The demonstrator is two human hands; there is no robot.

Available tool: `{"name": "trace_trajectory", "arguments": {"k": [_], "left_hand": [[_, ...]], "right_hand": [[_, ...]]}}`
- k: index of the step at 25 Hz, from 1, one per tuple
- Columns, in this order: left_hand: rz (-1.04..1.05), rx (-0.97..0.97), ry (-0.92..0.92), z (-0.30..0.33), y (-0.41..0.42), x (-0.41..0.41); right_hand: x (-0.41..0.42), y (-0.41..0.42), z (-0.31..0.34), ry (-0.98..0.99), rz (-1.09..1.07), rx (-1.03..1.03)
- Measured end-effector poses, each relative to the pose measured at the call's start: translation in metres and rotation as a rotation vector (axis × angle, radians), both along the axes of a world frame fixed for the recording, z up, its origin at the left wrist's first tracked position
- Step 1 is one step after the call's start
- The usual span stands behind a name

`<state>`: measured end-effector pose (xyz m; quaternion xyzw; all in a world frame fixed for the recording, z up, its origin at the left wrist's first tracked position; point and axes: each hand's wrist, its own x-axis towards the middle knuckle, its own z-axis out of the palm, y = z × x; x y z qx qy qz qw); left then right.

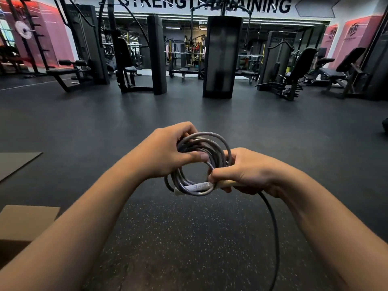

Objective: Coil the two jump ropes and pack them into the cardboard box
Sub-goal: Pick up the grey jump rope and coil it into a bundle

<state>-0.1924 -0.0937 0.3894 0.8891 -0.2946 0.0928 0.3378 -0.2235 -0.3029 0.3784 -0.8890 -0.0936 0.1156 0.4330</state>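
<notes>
Both hands hold the coiled grey jump rope [199,162] above the floor [189,238]: left grip [168,152] clasping loops, right grip [241,171] clenching its handle [225,183].

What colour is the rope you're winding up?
The coiled jump rope is grey, with a pale cream handle. The head view shows it.

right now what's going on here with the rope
A person is coiling a grey plastic-coated jump rope in mid-air above the dark speckled rubber gym floor. The left hand grips the bundle of loops at its upper left, and the right hand pinches the loops together with a pale wooden handle. A loose dark tail of rope hangs below the right hand, not yet wound in. The brown cardboard box sits at lower left; nothing shows packed in it.
</notes>
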Motion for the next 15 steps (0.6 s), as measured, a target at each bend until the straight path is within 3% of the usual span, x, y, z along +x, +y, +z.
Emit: {"name": "trace_trajectory", "arguments": {"k": [3,7,12,15], "left_hand": [[-0.030,0.058,-0.067,-0.002,0.002,0.004],[-0.061,0.241,0.056,-0.010,-0.001,0.007],[-0.240,0.201,0.461,-0.008,-0.004,0.002],[-0.257,0.173,0.408,-0.019,-0.017,0.000]], "right_hand": [[0.000,0.000,-0.001,-0.003,0.026,-0.016],[0.003,-0.008,0.001,-0.014,0.050,-0.088],[0.005,-0.011,-0.002,-0.055,0.209,-0.170],[0.007,-0.013,0.000,-0.095,0.171,-0.178]]}}
